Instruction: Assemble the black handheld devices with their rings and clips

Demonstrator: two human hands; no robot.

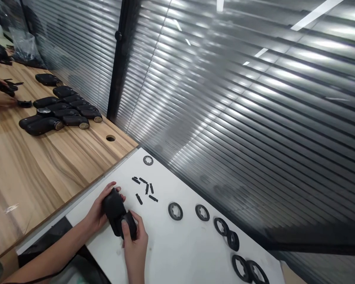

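My left hand [98, 211] is wrapped round the upper part of a black plastic housing [114, 205], rounded at its top end. At the lower right end, my right hand [138, 238] grips a smaller black piece [130, 224] with the thumb on top and fingers behind. This piece sits against the housing; whether the two are joined I cannot tell. Just beyond my hands, several small black strips [147, 189] lie scattered on the white table [171, 252]. To their right lies a black ring [175, 211] with a notched inner edge.
More black rings [202, 212] line the white table's far edge, beside the slatted blinds [225, 130]. On the wooden table [85, 157] at left lie several black devices [44, 125] with round metallic ends. Another person's hand [0, 98] holds a black part there.
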